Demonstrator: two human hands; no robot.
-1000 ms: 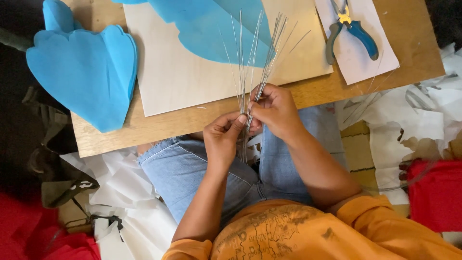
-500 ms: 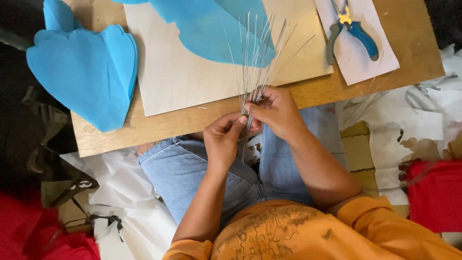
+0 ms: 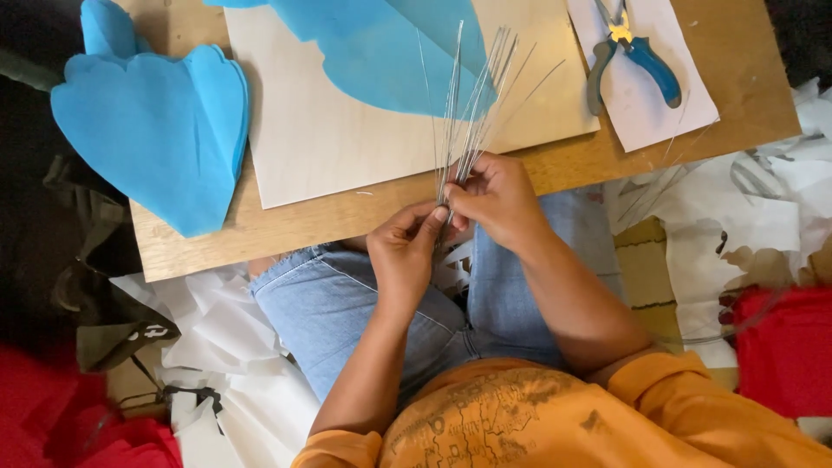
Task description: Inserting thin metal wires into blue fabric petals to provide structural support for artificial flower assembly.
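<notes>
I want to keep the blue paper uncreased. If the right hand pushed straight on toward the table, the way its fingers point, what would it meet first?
Probably the table's near edge, then the pale board. The right hand holds the wires just short of it. The blue paper lies farther; depth is unclear.

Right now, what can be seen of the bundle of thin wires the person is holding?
The bundle of thin wires is a set of fine, straight, silvery strands that look like metal. They are gathered tight at the bottom and fan apart toward the top, standing roughly upright over the pale sheet and the blue paper on the wooden board. The right hand grips the gathered lower end; the left hand pinches it just below. The lowest ends are hidden behind the fingers.
</notes>
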